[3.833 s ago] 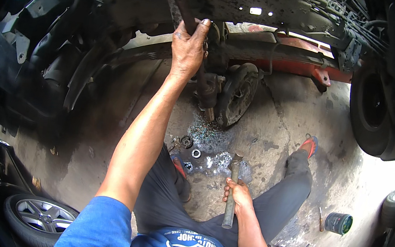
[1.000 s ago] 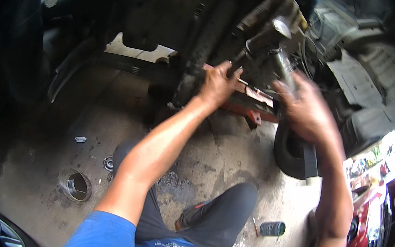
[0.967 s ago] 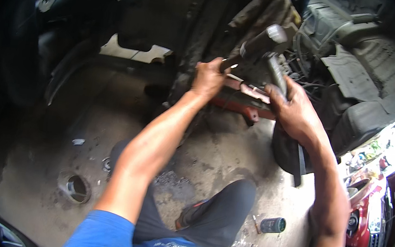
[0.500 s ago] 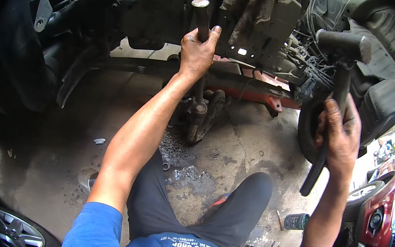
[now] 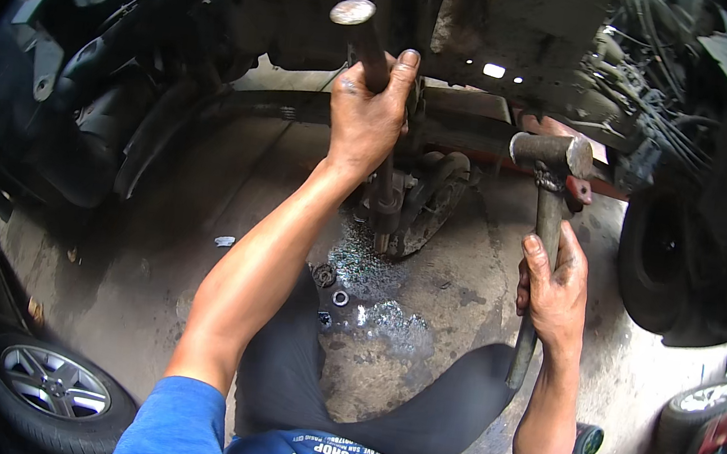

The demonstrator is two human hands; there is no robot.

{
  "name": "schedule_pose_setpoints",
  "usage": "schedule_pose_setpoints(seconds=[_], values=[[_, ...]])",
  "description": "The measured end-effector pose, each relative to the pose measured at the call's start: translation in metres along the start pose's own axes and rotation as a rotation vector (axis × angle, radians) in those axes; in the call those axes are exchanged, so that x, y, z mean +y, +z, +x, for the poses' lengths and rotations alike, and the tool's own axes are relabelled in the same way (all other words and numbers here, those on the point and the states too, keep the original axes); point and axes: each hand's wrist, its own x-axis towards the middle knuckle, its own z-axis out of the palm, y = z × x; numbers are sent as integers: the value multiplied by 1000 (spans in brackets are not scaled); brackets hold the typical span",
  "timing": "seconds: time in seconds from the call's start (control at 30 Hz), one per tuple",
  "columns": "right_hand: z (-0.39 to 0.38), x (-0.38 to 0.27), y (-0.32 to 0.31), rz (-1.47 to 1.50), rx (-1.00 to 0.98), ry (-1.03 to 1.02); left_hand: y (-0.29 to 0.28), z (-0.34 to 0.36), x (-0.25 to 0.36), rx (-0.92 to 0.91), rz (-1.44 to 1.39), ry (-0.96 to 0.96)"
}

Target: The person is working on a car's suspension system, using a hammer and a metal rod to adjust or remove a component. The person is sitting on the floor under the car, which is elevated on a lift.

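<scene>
My left hand (image 5: 363, 127) is closed round a thick metal rod (image 5: 353, 13) with a flat, shiny, battered end on top. The rod slants down below the fist to a dark metal joint (image 5: 384, 204) under the vehicle; its exact contact there is hard to make out. On the right, my right hand (image 5: 557, 292) grips a hammer (image 5: 553, 153) with a cylindrical steel head and a long dark handle. The hammer head is raised to the right of the rod, apart from it. A dark curved part (image 5: 441, 200) sits beside the joint.
Overhead spans the dark vehicle underside (image 5: 318, 4), with wires (image 5: 658, 118) at right. On the stained floor lie a metal ring (image 5: 340, 298) and a round toothed part (image 5: 323, 274). A detached wheel (image 5: 58, 385) lies lower left; a can (image 5: 589, 441) and a red car (image 5: 713, 451) are at right.
My right hand has brought the hammer left, closer to the rod, and its head is lower in view. My left hand keeps its grip on the rod. The whole view has shifted.
</scene>
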Motion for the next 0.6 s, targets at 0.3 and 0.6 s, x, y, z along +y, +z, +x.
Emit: schedule_pose_setpoints(seconds=[0.3, 0.6], values=[[46, -16, -17, -130, -241, 339, -40, 32, 60, -350, -12, -252], [4, -115, -44, -320, -455, 673, -29, 41, 92, -354, 408, -499]])
